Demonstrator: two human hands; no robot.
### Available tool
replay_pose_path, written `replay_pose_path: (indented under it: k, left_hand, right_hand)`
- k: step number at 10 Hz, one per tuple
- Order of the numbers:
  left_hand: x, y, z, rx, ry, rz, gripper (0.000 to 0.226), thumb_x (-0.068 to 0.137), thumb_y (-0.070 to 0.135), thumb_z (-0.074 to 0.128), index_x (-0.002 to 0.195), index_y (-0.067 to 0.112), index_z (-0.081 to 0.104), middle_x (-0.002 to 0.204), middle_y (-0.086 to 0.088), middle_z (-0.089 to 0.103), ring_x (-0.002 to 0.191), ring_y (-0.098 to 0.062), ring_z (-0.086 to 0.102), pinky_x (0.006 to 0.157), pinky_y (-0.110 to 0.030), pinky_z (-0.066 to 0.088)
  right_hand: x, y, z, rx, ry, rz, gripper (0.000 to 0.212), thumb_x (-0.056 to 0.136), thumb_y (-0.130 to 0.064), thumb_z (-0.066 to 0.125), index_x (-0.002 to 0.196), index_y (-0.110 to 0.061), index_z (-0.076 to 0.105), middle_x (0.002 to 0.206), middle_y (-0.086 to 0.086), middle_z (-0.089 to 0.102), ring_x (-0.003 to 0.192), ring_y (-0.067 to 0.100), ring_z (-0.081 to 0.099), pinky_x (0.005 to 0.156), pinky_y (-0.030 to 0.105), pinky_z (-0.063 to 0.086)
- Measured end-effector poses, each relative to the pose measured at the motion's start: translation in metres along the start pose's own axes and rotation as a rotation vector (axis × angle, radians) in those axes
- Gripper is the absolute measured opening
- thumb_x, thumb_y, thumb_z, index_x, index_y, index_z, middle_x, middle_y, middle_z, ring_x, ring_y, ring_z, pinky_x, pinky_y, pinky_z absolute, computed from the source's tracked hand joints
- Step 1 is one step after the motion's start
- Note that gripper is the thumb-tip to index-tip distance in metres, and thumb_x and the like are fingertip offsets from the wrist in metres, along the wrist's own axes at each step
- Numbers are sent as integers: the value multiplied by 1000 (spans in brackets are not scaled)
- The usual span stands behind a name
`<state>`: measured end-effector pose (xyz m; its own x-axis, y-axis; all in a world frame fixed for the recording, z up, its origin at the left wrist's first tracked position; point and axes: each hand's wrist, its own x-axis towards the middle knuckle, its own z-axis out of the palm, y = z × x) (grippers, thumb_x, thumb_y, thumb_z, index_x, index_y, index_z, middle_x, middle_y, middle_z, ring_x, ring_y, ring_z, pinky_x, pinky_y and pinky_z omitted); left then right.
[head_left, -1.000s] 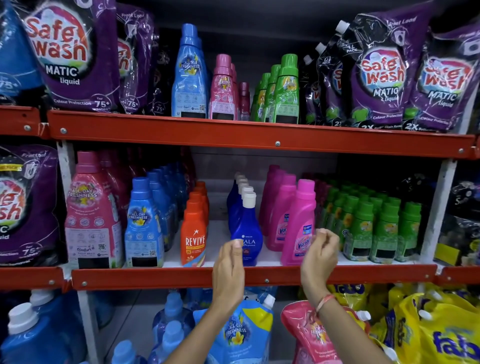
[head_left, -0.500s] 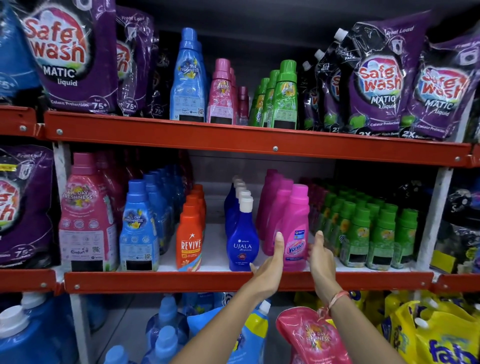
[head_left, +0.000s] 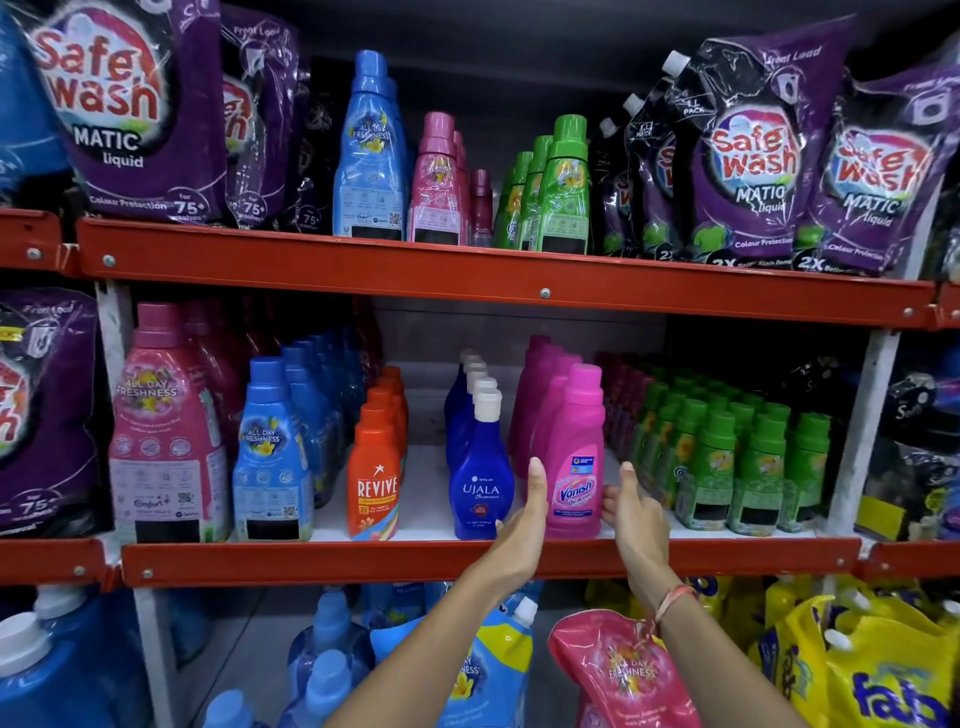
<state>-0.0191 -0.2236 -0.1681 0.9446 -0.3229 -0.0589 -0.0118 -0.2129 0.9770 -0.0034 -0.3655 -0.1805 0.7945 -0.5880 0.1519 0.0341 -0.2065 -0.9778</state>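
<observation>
A pink Vanish bottle (head_left: 574, 457) stands at the front of a row of pink bottles on the middle shelf (head_left: 363, 564). My left hand (head_left: 522, 525) lies flat along its left side, fingers straight, between it and the blue Ujala bottle (head_left: 480, 483). My right hand (head_left: 631, 517) touches its lower right side with fingers loosely extended. A red thread is tied round my right wrist.
An orange Revive bottle (head_left: 374, 483) and blue (head_left: 270, 457) and pink (head_left: 166, 431) softener bottles stand to the left. Green bottles (head_left: 727, 462) crowd the right. Purple Safe Wash pouches (head_left: 748, 156) fill the upper shelf. Pouches and jugs sit below.
Both hands have moved forward from the shelf edge and closed in on either side of the front pink Vanish bottle, which has shifted slightly.
</observation>
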Motion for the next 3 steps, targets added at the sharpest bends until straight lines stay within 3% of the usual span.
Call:
replay_pose_path:
  k: [1, 2, 3]
  left_hand:
    - [-9, 0, -3, 72, -1, 77, 111, 67, 95, 12, 151, 25, 27, 160, -2, 28, 148, -21, 21, 122, -47, 14]
    - [-17, -5, -10, 176, 52, 228, 70, 93, 63, 34, 147, 19, 37, 150, 2, 44, 138, -14, 39, 116, -34, 30]
    - [-27, -4, -24, 197, 228, 370, 49, 97, 43, 46, 139, 18, 48, 138, 3, 56, 128, -9, 50, 111, -31, 38]
  right_hand:
    - [-2, 3, -1, 6, -37, -37, 67, 83, -74, 29, 68, -19, 63, 91, 15, 73, 91, 32, 69, 91, 52, 53]
    - [-3, 7, -4, -15, -80, -93, 44, 95, -53, 41, 83, -21, 70, 99, 12, 74, 99, 29, 69, 94, 51, 52]
    - [-6, 3, -7, -1, -35, -141, 28, 97, -37, 48, 99, -20, 70, 103, 9, 73, 104, 28, 67, 94, 48, 52]
